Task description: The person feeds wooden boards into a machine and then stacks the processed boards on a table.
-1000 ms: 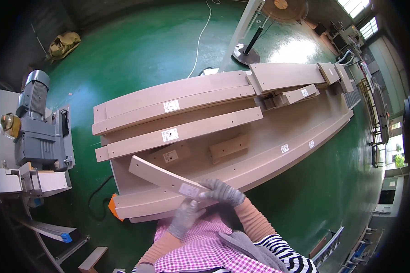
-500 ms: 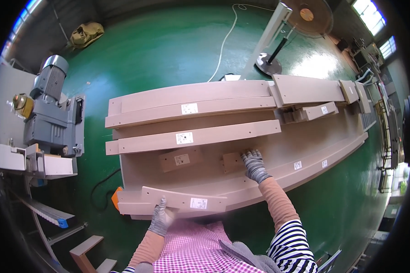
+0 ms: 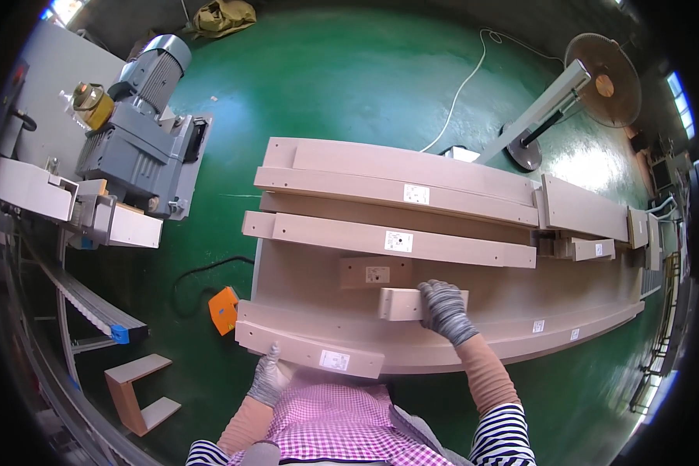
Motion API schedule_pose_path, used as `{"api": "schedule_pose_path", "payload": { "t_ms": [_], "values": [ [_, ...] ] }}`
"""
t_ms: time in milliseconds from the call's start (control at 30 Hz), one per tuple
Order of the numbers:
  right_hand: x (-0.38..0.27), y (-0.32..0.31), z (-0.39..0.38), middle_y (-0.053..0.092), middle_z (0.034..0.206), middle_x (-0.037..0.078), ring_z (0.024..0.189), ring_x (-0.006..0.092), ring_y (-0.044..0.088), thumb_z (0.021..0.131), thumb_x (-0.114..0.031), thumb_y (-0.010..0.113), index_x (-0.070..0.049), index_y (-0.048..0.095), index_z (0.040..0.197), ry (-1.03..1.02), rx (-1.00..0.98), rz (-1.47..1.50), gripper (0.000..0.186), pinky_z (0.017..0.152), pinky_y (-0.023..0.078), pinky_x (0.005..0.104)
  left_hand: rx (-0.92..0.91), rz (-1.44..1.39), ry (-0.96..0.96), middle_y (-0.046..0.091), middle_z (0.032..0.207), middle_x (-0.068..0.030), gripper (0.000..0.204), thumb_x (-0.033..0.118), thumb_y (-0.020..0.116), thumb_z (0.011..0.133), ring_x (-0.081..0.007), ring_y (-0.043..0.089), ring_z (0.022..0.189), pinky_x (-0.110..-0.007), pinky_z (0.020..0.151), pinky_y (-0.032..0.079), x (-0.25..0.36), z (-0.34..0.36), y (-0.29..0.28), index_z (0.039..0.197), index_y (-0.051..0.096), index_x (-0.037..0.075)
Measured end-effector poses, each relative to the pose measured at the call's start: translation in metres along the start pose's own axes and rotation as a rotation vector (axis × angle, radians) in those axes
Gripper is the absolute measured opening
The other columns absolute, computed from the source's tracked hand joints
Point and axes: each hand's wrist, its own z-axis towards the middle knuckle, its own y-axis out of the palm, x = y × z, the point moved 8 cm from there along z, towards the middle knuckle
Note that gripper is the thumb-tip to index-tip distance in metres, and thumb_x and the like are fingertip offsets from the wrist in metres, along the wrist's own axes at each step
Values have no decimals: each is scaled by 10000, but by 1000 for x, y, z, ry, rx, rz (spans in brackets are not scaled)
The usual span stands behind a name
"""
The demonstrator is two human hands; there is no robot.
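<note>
- Gripping a short block (image 3: 400, 304) in the head view, the right hand (image 3: 445, 311), in a grey glove, has its fingers folded over the top; the block is on the near side of the long middle board (image 3: 326, 231), toward its right half.
- The left hand (image 3: 268, 378), gloved too, holds a curved board (image 3: 287, 346) near its left end, thumb on the face, the other fingers hidden; this board is well to the near side of the long middle board, and I cannot tell whether it rests on the pieces below.
- A flat labelled piece (image 3: 353, 273) lies just on the near side of the long middle board.
- Stacked boards (image 3: 334, 182) lie just beyond the long middle board.
- Left of the long middle board stands a grey motor (image 3: 128, 147); nearer the person, also left, is an orange object (image 3: 224, 311).
- A standing fan (image 3: 621, 78) is well beyond its right end.
</note>
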Motion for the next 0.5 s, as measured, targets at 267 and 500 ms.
{"api": "schedule_pose_path", "payload": {
  "t_ms": [267,500],
  "values": [
    [-64,26,70,569,1158,137,1119,306,539,649,-274,804,-70,474,1298,-8,181,-164,756,970,408,426,-7,-252,-18,414,1373,-101,643,112,719,845,-303,379,1308,-569,1050,399,9,15,-3,1380,366,163],
    [-20,32,-79,583,1165,149,1116,225,546,716,-169,786,4,520,1274,247,418,1061,643,948,457,340,-62,-123,-73,583,1179,-61,485,255,759,828,-254,547,1140,-501,974,474,-90,56,36,1229,518,127]
  ]
}}
